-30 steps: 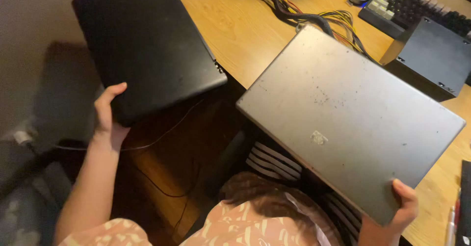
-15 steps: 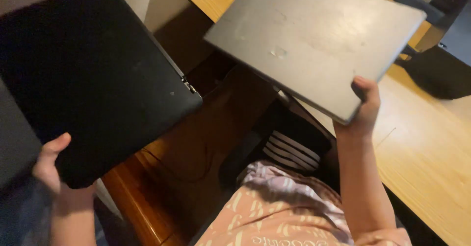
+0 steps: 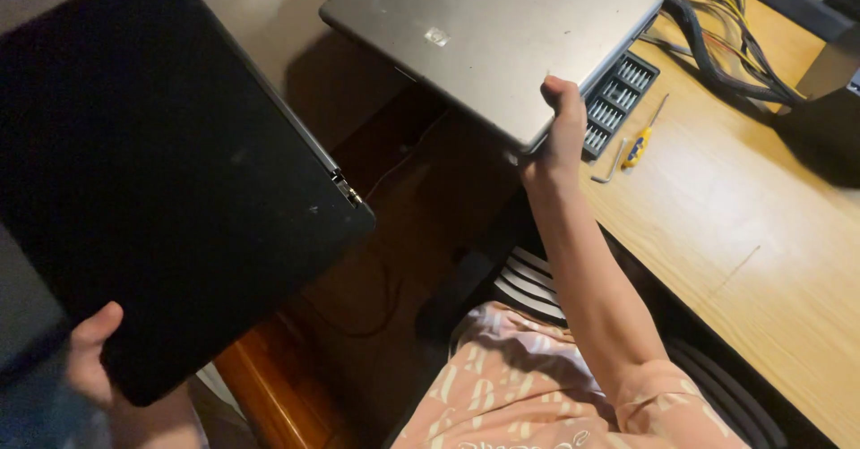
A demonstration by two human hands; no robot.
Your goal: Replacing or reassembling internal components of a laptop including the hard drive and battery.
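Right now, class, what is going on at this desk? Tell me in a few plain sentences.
A seated person holds two closed laptops, one in each hand. The left hand grips a corner of the black laptop, held out beside the wooden desk. The right hand grips the edge of the silver laptop above the desk's edge, over a screwdriver bit set. A yellow screwdriver lies nearby.

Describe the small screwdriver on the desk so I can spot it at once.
Start at the wooden desk on the right and find the silver laptop held in the right hand. Just past that laptop's near corner sits a dark bit tray; beside it lies the screwdriver, the only thing there with a yellow-and-blue handle.
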